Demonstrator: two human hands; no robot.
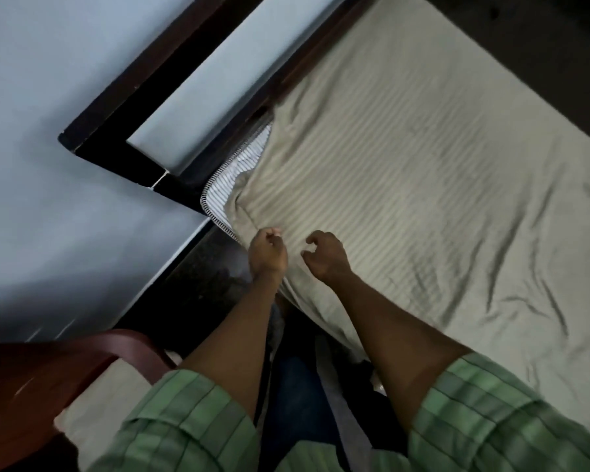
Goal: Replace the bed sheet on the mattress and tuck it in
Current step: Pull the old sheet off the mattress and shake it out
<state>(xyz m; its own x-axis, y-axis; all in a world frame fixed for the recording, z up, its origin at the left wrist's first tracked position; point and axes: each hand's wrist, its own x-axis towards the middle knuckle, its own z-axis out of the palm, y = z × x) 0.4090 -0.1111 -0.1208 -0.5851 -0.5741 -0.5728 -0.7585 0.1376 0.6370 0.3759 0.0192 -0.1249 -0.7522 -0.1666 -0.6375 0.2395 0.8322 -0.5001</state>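
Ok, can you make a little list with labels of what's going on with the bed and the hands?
sheet: beige striped sheet spread over the mattress, wrinkled
mattress corner: striped mattress uncovered near the headboard
left hand: left hand at the sheet's edge, fingers curled; grip unclear
right hand: right hand above the sheet, fingers loosely curled, holding nothing
nearby: red chair at lower left
tucking: corner not yet tucked

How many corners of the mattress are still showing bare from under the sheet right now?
1. The striped mattress corner by the headboard shows bare, just past the left hand. The sheet covers the rest in view; other corners lie out of frame.
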